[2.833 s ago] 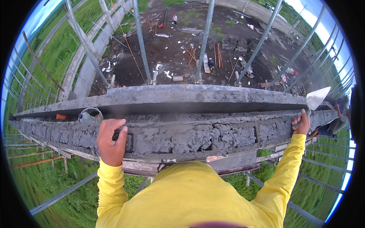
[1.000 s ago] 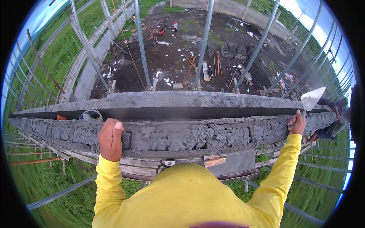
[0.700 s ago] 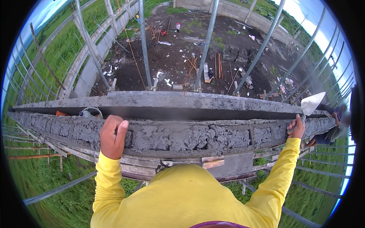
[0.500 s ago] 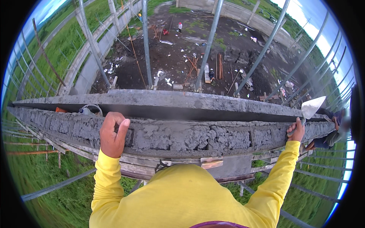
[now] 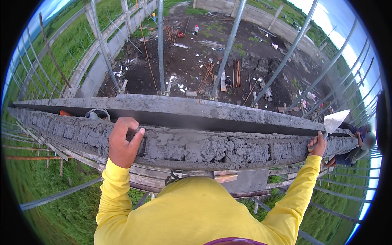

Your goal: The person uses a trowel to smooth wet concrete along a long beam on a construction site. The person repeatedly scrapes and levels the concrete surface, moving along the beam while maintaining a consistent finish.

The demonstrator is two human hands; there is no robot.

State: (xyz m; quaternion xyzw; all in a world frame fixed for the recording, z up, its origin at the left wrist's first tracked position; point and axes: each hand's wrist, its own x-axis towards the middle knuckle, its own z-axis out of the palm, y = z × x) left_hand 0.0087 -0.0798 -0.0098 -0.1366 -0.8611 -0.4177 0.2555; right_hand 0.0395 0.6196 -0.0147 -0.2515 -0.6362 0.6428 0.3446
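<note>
Toward the far left end of the mortar-covered wall (image 5: pixel 183 147), an orange tubular object (image 5: pixel 64 113) lay in the dark slot between the wall and the concrete ledge (image 5: pixel 192 105) beyond it. A pale container (image 5: pixel 93 115) with a looped handle or hose sat just to its right.

Next along, the left hand (image 5: pixel 125 143) was over the left part of the wall, palm down and half closed. Its fingers were bent and the thumb stood apart from the forefinger. I could see nothing in its hold, though the undersides of the fingers were hidden; whether it rested on the mortar could not be told.

The middle of the wall stretched in front of the person's chest, its grey mortar lumpy and torn in places, with dark joint lines between the blocks. Below its near edge lay a short piece of wood (image 5: pixel 225 176).

Farther right, the right hand (image 5: pixel 318 144) was closed firmly round the handle of a trowel (image 5: pixel 336 121), whose pale blade was raised past the wall's far edge with no heap of mortar visible on it. A co-worker (image 5: pixel 359 150) crouched by the right end.

The step looked like a pause in spreading and smoothing mortar; the next stroke would call for lowering the blade and laying it flat against the roughest patch, right of the middle.
</note>
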